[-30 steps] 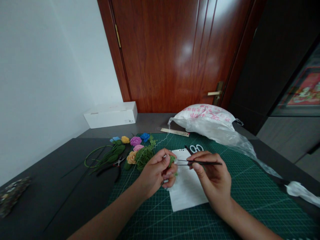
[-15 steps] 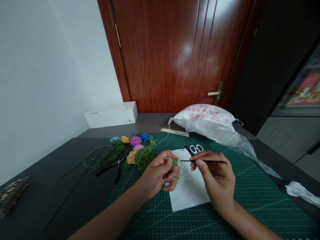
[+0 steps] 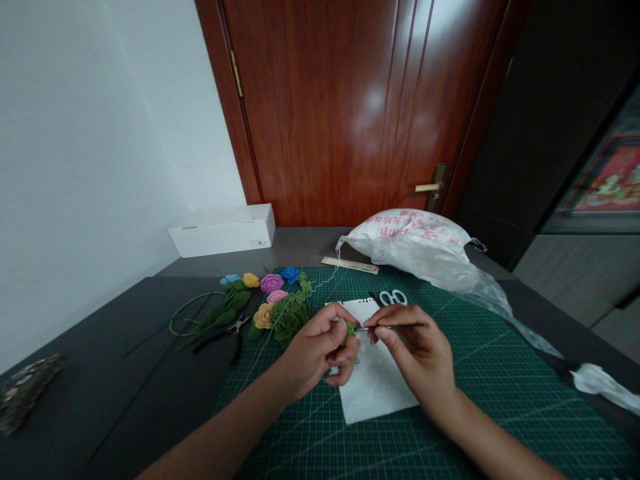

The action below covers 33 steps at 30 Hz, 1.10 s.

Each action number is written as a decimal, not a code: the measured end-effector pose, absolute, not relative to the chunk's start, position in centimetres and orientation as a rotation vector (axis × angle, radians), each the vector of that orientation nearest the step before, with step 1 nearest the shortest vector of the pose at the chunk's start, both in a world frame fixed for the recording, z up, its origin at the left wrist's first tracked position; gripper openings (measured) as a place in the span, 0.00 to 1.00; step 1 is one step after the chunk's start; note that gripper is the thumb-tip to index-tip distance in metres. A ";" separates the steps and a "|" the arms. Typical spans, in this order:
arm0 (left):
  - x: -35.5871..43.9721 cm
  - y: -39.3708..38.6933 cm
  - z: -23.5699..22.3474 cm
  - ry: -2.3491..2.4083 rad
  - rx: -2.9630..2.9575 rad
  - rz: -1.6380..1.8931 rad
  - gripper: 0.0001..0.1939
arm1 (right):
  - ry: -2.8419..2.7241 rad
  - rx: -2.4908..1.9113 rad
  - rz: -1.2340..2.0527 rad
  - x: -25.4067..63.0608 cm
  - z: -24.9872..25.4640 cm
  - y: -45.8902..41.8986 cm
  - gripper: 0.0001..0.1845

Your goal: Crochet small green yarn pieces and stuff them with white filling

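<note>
Behind the dark worktop [image 3: 165,407] stands a brown door [image 3: 320,113]. From far away I see the left hand [image 3: 315,350], its fingers [image 3: 325,315] closed around a small green yarn piece [image 3: 351,331], over the edge of the white paper [image 3: 377,387]. The right hand [image 3: 423,350] pinches thin tweezers [image 3: 365,329], tip at this piece.

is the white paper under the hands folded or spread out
Spread out: the white paper lies flat on the green mat, with no fold visible; the right hand covers part of it.
</note>
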<state>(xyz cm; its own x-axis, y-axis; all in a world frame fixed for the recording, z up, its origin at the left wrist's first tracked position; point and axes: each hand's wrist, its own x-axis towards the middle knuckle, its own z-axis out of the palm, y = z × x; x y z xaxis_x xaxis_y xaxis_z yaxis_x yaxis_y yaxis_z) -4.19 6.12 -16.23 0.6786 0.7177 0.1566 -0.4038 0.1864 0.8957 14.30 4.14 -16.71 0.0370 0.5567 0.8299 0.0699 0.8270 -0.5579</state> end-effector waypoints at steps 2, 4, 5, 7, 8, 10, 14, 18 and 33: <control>-4.2 6.2 -16.0 0.341 1.106 0.830 0.10 | -1.455 -0.538 0.426 14.5 -16.6 4.1 0.10; -4.3 6.2 -15.9 0.355 1.088 0.846 0.09 | -1.412 -0.537 0.433 14.7 -16.4 4.0 0.10; -4.4 6.2 -15.9 0.359 1.083 0.853 0.09 | -1.397 -0.533 0.437 14.7 -16.3 3.9 0.10; -4.5 6.3 -15.9 0.366 1.074 0.869 0.08 | -1.377 -0.531 0.456 14.7 -16.2 3.8 0.09; -4.5 6.3 -15.9 0.369 1.070 0.877 0.08 | -1.369 -0.539 0.469 14.6 -16.2 3.7 0.08; -4.6 6.4 -16.0 0.372 1.064 0.883 0.08 | -1.352 -0.563 0.489 14.4 -16.3 3.7 0.08; -4.5 6.2 -16.0 0.363 1.067 0.881 0.08 | -1.341 -0.600 0.488 14.1 -16.7 3.7 0.07; -4.4 6.0 -15.9 0.355 1.075 0.866 0.08 | -1.351 -0.610 0.461 14.0 -16.9 3.6 0.07; -4.1 5.9 -16.3 0.328 1.126 0.808 0.11 | -1.443 -0.580 0.342 14.0 -16.5 3.4 0.08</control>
